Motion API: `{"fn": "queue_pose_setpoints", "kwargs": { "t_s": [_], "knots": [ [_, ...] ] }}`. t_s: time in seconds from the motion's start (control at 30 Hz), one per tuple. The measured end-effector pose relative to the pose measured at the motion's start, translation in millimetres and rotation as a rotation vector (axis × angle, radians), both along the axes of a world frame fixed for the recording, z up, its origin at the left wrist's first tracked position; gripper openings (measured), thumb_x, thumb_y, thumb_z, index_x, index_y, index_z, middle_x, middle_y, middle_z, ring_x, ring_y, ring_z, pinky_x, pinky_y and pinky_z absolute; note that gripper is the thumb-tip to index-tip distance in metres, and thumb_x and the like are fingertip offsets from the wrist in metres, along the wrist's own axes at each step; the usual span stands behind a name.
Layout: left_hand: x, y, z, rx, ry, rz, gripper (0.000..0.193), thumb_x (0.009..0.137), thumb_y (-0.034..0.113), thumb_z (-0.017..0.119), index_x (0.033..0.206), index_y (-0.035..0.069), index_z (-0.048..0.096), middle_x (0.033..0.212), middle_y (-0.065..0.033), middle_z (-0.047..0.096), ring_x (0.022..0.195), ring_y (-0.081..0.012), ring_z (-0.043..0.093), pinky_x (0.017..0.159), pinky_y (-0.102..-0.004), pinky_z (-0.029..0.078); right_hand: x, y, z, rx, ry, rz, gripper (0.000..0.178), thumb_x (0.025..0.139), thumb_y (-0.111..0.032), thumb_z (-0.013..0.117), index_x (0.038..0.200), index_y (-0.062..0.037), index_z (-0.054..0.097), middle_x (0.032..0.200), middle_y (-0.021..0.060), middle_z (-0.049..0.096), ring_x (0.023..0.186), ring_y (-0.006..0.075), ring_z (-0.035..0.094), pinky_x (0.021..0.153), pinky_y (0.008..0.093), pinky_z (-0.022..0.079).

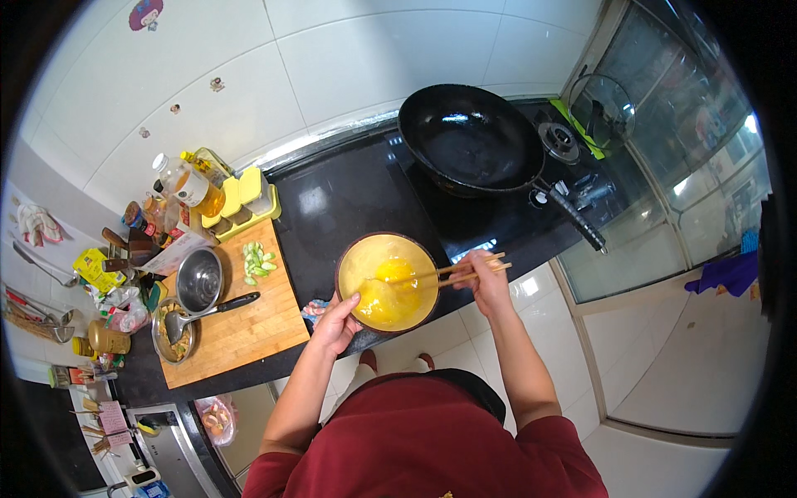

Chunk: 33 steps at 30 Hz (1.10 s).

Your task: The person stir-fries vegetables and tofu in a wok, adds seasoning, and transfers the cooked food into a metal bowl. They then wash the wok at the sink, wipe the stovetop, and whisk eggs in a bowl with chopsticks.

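A bowl [353, 261] with a yellow inside and a dark rim is tilted in front of me, near the counter's front edge. Beaten egg [383, 305] lies in it, with a deeper yellow patch toward the far side. My left hand [336, 324] grips the bowl's left rim, thumb over the edge. In my right hand [483, 278] is a pair of wooden chopsticks [427, 275], their tips down in the egg. The underside of the bowl is hidden.
A black wok [473, 145] sits on the stove at back right, its handle [573, 217] pointing toward me. On the left, a cutting board [249, 332] holds chopped green pieces [257, 261], a metal bowl [199, 280] and a spatula [228, 307]. An oil bottle [195, 187] stands behind.
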<state>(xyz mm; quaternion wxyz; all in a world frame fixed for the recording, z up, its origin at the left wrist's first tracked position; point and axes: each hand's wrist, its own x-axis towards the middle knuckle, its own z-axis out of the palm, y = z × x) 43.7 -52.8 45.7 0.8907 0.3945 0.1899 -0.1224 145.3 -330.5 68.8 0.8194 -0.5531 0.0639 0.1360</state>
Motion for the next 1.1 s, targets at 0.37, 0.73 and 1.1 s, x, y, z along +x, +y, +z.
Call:
{"fn": "queue_pose_setpoints", "kwargs": {
  "t_s": [0.37,0.73,1.1],
  "knots": [
    [-2,2,-3,0.011,0.015,-0.005,0.048,0.091,0.024,0.059,0.131,0.007,0.041,0.122,-0.0098,0.057,0.107,-0.0222,0.060,0.085,-0.0381,0.053,5,-12,-1,-0.090,-0.113,-0.164,0.023,0.095,-0.025,0.053,0.086,-0.0048,0.057,0.079,0.0113,0.065,0.065,0.0196,0.067,0.053,0.0288,0.054],
    [-2,3,-5,0.024,0.001,-0.021,0.050,0.090,0.025,0.060,0.132,0.009,0.040,0.122,-0.0099,0.057,0.108,-0.0226,0.060,0.086,-0.0396,0.053,4,-12,2,-0.005,-0.047,-0.080,0.023,0.096,-0.025,0.053,0.086,-0.0052,0.058,0.079,0.0125,0.064,0.068,0.0198,0.067,0.055,0.0279,0.055],
    [-4,0,6,0.031,0.018,-0.002,0.046,0.090,0.025,0.060,0.128,0.004,0.045,0.121,-0.0116,0.058,0.105,-0.0228,0.061,0.085,-0.0397,0.053,2,-10,0,-0.021,-0.031,-0.037,0.024,0.097,-0.026,0.051,0.090,-0.0040,0.057,0.081,0.0113,0.064,0.067,0.0206,0.067,0.057,0.0281,0.056]
  ]
}}
